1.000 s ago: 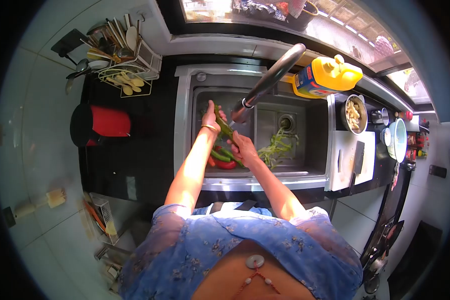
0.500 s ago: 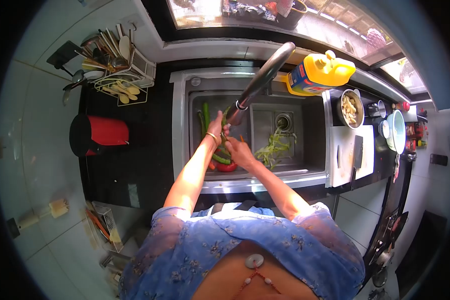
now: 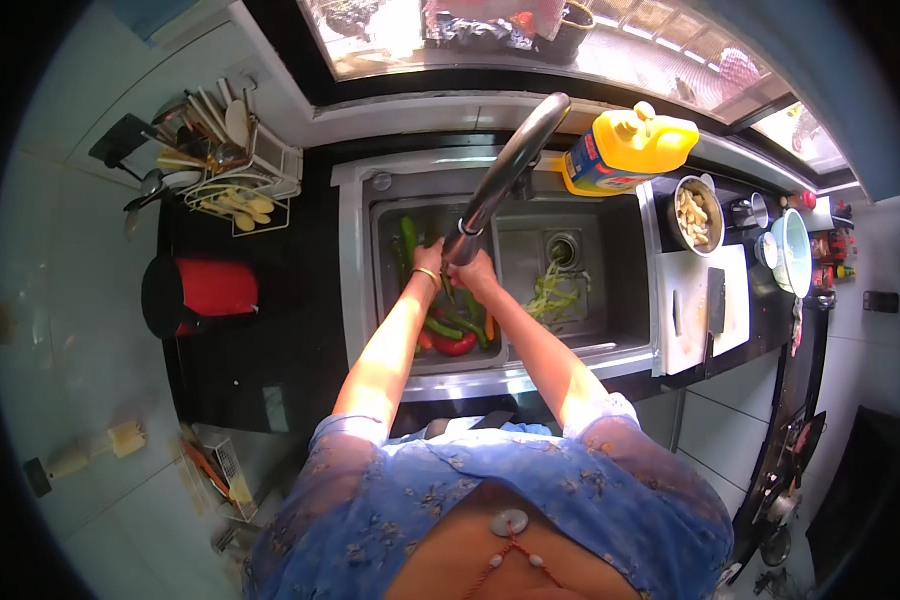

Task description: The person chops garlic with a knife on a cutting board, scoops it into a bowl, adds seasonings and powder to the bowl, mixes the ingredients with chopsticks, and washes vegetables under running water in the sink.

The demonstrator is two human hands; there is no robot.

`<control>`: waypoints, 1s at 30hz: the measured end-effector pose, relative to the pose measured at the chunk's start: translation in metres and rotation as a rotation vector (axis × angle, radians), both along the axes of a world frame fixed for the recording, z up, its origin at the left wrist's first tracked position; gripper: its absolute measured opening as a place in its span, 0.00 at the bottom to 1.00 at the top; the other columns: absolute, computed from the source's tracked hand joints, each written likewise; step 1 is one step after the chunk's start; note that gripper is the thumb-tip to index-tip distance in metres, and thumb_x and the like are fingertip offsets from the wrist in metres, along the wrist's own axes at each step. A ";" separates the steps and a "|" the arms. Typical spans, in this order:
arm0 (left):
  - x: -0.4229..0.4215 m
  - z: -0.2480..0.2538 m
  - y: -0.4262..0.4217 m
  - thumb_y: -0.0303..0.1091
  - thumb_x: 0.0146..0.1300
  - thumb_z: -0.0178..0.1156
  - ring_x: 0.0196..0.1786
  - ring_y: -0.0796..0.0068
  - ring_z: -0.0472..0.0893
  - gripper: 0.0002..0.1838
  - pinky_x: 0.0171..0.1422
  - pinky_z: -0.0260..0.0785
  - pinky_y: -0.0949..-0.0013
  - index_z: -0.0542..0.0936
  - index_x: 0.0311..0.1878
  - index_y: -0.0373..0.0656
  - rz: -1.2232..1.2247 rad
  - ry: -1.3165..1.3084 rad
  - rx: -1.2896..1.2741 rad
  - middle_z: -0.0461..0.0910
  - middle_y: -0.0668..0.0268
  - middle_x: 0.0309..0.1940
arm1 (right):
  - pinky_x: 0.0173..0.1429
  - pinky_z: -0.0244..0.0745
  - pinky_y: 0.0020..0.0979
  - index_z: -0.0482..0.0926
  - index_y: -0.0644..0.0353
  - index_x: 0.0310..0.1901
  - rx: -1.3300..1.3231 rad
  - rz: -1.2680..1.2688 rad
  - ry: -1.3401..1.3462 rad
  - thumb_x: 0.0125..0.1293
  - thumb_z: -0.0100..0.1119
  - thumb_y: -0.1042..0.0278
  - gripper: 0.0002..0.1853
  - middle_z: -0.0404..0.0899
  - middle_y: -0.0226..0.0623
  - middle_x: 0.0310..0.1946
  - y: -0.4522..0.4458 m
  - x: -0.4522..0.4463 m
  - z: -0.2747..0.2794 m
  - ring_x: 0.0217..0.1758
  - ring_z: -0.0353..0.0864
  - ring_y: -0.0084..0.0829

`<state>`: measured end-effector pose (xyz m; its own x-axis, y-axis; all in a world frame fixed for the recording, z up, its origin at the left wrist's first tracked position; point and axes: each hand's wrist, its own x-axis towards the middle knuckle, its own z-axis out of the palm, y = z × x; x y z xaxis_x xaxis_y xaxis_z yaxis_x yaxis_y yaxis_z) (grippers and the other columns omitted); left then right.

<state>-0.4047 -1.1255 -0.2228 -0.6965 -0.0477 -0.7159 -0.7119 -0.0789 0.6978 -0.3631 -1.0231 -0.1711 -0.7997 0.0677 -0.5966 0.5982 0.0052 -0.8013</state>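
Under the curved faucet (image 3: 515, 165), my left hand (image 3: 429, 257) and my right hand (image 3: 474, 272) are close together over the left sink basin. Both are closed round a thin green vegetable (image 3: 447, 288), whose upper part is hidden by the hands and the faucet head. Below them lie green peppers (image 3: 440, 327), a red pepper (image 3: 454, 345) and something orange (image 3: 489, 326). More long green vegetables (image 3: 407, 238) rest at the basin's left side. Pale green peelings (image 3: 555, 295) lie in the right basin by the drain.
A yellow jug (image 3: 628, 150) stands behind the sink. On the right are a pot of pale pieces (image 3: 698, 215), a white cutting board (image 3: 685, 325) with a dark-bladed knife (image 3: 716, 300), and a light blue bowl (image 3: 791, 255). A red bin (image 3: 217, 287) and utensil rack (image 3: 260, 175) stand left.
The long green vegetable held across both hands a second ago has come down under the faucet. My hands have drawn together, and green vegetables now show at the basin's left. The view has shifted slightly.
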 end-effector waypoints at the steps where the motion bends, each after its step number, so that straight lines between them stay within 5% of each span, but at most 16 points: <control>1: -0.002 -0.014 0.011 0.48 0.62 0.55 0.27 0.69 0.76 0.19 0.33 0.69 0.65 0.76 0.34 0.39 -0.008 0.000 0.010 0.77 0.62 0.27 | 0.25 0.72 0.34 0.75 0.62 0.28 0.227 0.031 -0.038 0.55 0.58 0.70 0.05 0.79 0.43 0.23 0.012 0.001 -0.013 0.21 0.80 0.34; 3: 0.001 -0.025 0.027 0.43 0.59 0.60 0.30 0.69 0.77 0.14 0.34 0.70 0.65 0.77 0.37 0.41 0.214 -0.039 0.490 0.78 0.64 0.30 | 0.33 0.75 0.35 0.77 0.63 0.30 0.515 0.064 0.084 0.52 0.59 0.70 0.06 0.80 0.50 0.27 0.027 0.005 -0.018 0.29 0.83 0.34; 5: 0.004 -0.040 0.037 0.39 0.55 0.63 0.30 0.70 0.78 0.13 0.34 0.71 0.66 0.78 0.40 0.44 0.188 0.170 0.854 0.78 0.66 0.32 | 0.27 0.71 0.29 0.78 0.64 0.31 0.464 0.053 0.223 0.60 0.53 0.68 0.08 0.80 0.37 0.25 0.037 0.005 -0.023 0.24 0.79 0.27; 6: 0.003 -0.030 0.039 0.40 0.55 0.63 0.30 0.71 0.78 0.12 0.32 0.70 0.68 0.78 0.39 0.44 0.054 0.141 0.607 0.78 0.66 0.31 | 0.27 0.71 0.29 0.78 0.64 0.31 0.466 0.042 0.224 0.60 0.53 0.68 0.08 0.80 0.37 0.25 0.041 -0.001 -0.005 0.24 0.79 0.27; 7: 0.001 -0.018 0.039 0.41 0.55 0.63 0.29 0.73 0.78 0.12 0.29 0.69 0.70 0.78 0.38 0.45 -0.075 0.115 0.358 0.78 0.66 0.30 | 0.30 0.73 0.31 0.77 0.63 0.34 0.163 -0.159 0.098 0.61 0.53 0.69 0.07 0.80 0.40 0.27 0.048 -0.008 0.013 0.29 0.80 0.30; 8: -0.002 0.005 0.032 0.42 0.55 0.65 0.24 0.76 0.75 0.12 0.25 0.65 0.72 0.77 0.36 0.46 0.032 -0.004 0.437 0.77 0.66 0.26 | 0.34 0.75 0.33 0.76 0.62 0.38 -0.146 -0.350 -0.029 0.61 0.53 0.70 0.07 0.80 0.43 0.29 0.055 -0.016 0.030 0.33 0.81 0.32; 9: -0.001 0.009 0.024 0.42 0.55 0.65 0.24 0.76 0.75 0.12 0.25 0.65 0.72 0.77 0.36 0.46 0.027 -0.001 0.434 0.77 0.66 0.26 | 0.34 0.75 0.33 0.76 0.62 0.38 -0.149 -0.354 -0.026 0.61 0.53 0.70 0.07 0.80 0.43 0.29 0.064 -0.024 0.035 0.33 0.81 0.32; 11: 0.006 0.021 0.004 0.46 0.64 0.56 0.17 0.76 0.69 0.12 0.19 0.60 0.70 0.70 0.31 0.50 -0.080 0.013 0.208 0.68 0.71 0.17 | 0.29 0.73 0.32 0.73 0.63 0.43 -0.782 -0.581 -0.128 0.64 0.50 0.72 0.08 0.79 0.39 0.29 0.081 -0.042 0.042 0.27 0.78 0.31; 17: 0.037 0.081 -0.036 0.54 0.66 0.50 0.16 0.74 0.71 0.18 0.21 0.63 0.69 0.73 0.34 0.49 0.043 -0.190 0.270 0.70 0.69 0.18 | 0.21 0.65 0.27 0.72 0.67 0.39 -1.124 -0.616 -0.143 0.61 0.47 0.77 0.06 0.75 0.39 0.25 0.086 -0.108 0.020 0.21 0.73 0.28; 19: 0.049 0.075 -0.049 0.47 0.67 0.52 0.20 0.70 0.75 0.14 0.25 0.68 0.68 0.74 0.39 0.45 -0.007 -0.145 0.326 0.74 0.66 0.21 | 0.19 0.65 0.28 0.73 0.69 0.35 -1.088 -0.663 -0.351 0.62 0.42 0.74 0.09 0.75 0.42 0.23 0.088 -0.127 0.030 0.17 0.71 0.30; 22: 0.062 0.078 -0.057 0.32 0.63 0.58 0.30 0.66 0.79 0.11 0.36 0.73 0.65 0.73 0.45 0.38 -0.078 -0.043 0.353 0.77 0.61 0.30 | 0.28 0.76 0.35 0.72 0.72 0.38 -0.810 -0.475 -0.105 0.64 0.46 0.69 0.12 0.79 0.48 0.28 0.081 -0.101 0.048 0.26 0.81 0.37; 24: 0.067 0.079 -0.058 0.27 0.60 0.58 0.34 0.65 0.79 0.12 0.40 0.74 0.65 0.73 0.47 0.36 -0.080 -0.033 0.396 0.78 0.60 0.32 | 0.30 0.78 0.36 0.76 0.66 0.34 -0.349 -0.304 0.035 0.61 0.49 0.69 0.09 0.80 0.48 0.28 0.075 -0.061 0.081 0.28 0.83 0.37; 25: 0.069 0.082 -0.060 0.24 0.59 0.58 0.35 0.66 0.79 0.13 0.42 0.74 0.65 0.73 0.47 0.35 -0.102 -0.054 0.405 0.78 0.60 0.33 | 0.31 0.78 0.40 0.78 0.64 0.33 0.041 0.001 0.195 0.54 0.50 0.70 0.09 0.81 0.50 0.31 0.075 -0.043 0.063 0.29 0.83 0.41; 26: 0.069 0.074 -0.065 0.23 0.58 0.59 0.38 0.67 0.79 0.15 0.44 0.73 0.65 0.73 0.49 0.33 -0.183 -0.041 0.405 0.78 0.61 0.35 | 0.36 0.77 0.45 0.79 0.63 0.34 0.734 0.223 0.340 0.48 0.50 0.69 0.12 0.81 0.50 0.35 0.070 -0.027 0.038 0.35 0.82 0.48; 28: 0.071 0.062 -0.071 0.22 0.57 0.59 0.39 0.67 0.79 0.17 0.45 0.73 0.65 0.73 0.50 0.33 -0.245 -0.004 0.310 0.79 0.60 0.36 | 0.49 0.74 0.42 0.80 0.58 0.39 0.831 0.454 0.271 0.49 0.50 0.67 0.15 0.80 0.47 0.39 0.090 0.038 0.096 0.47 0.78 0.48; 30: 0.079 0.074 -0.062 0.22 0.56 0.60 0.42 0.68 0.79 0.21 0.47 0.72 0.65 0.72 0.54 0.32 -0.277 0.079 0.078 0.79 0.59 0.40 | 0.50 0.73 0.40 0.79 0.58 0.41 0.697 0.215 0.244 0.49 0.52 0.65 0.16 0.80 0.46 0.39 0.134 0.082 0.095 0.48 0.78 0.45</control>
